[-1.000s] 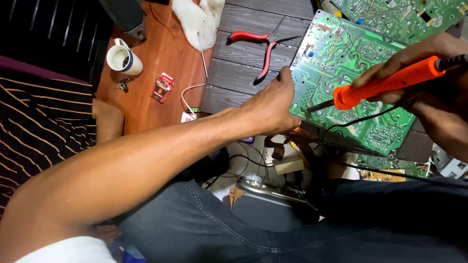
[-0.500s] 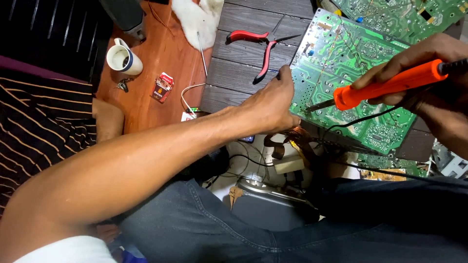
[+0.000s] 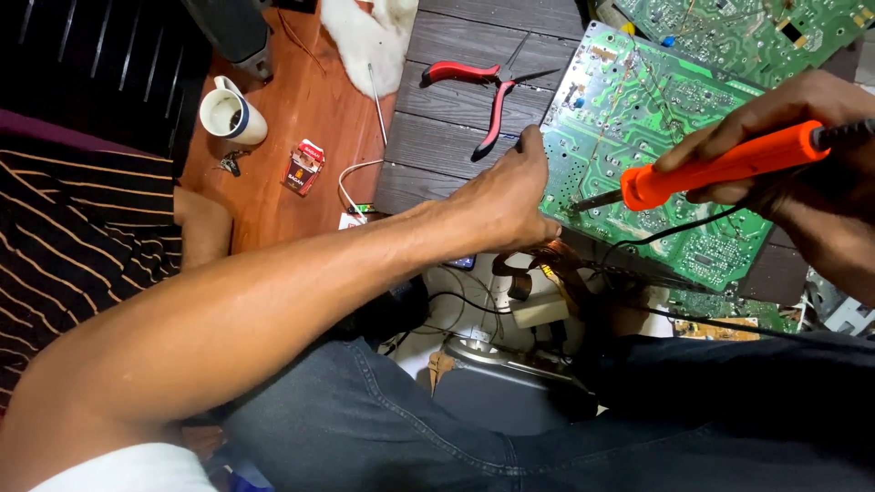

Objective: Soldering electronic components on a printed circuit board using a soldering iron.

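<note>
A large green circuit board (image 3: pixel 649 109) lies solder side up on a dark wooden table. My left hand (image 3: pixel 504 196) grips the board's near left edge, fingers curled around it. My right hand (image 3: pixel 802 146) is closed on an orange soldering iron (image 3: pixel 720 167). The iron's dark metal tip hovers over the lower middle of the board. A black cord runs from the iron across the board towards my lap.
Red-handled pliers (image 3: pixel 478 87) lie left of the board. A white mug (image 3: pixel 230 114), keys and a small red packet (image 3: pixel 303 167) sit on the orange-brown table. Another green board (image 3: pixel 729 27) lies at the top. Cables and a plug adapter (image 3: pixel 538 308) hang below the table edge, above my jeans.
The soldering iron has shifted slightly up and right over the board. My left hand stays on the board's edge.
</note>
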